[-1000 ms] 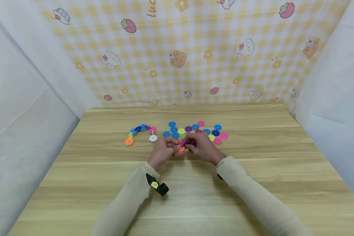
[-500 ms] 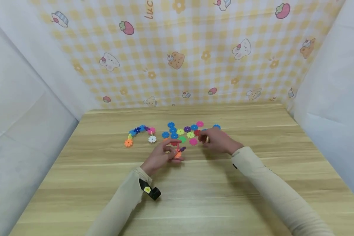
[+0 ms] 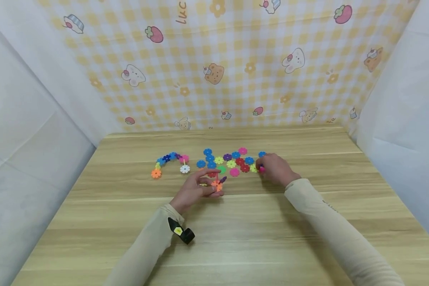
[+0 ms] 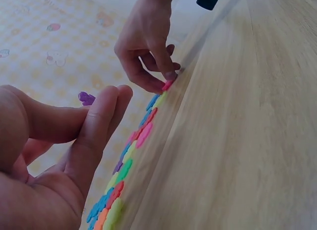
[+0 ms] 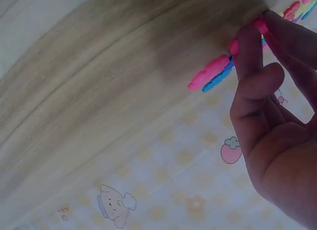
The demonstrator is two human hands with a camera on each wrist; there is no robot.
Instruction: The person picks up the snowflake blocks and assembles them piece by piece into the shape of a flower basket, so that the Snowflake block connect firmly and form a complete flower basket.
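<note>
Between thumb and fingers my left hand (image 3: 193,190) grips a small cluster of joined plastic snowflake discs. Its orange disc (image 3: 217,185) faces up, a pink one stands on edge, and a purple disc (image 4: 86,97) juts from the far side. Over at the right end of the loose discs, my right hand (image 3: 277,169) pinches a pink snowflake disc (image 5: 260,26) at table level. Its fingers cover part of that disc. Another pink disc (image 5: 209,73) and a blue disc (image 5: 218,79) lie beside the fingertips in the right wrist view.
Several loose discs lie flat mid-table, among them a green disc (image 3: 221,169) and a red disc (image 3: 244,168). Left of them rests a curved chain of joined discs (image 3: 167,158), ending in a white disc (image 3: 184,169). A patterned cloth (image 3: 250,91) hangs behind the table.
My right hand has left the joined cluster and moved right to a pink disc at the end of the loose ones. My left hand has shifted slightly left and down, still holding the cluster.
</note>
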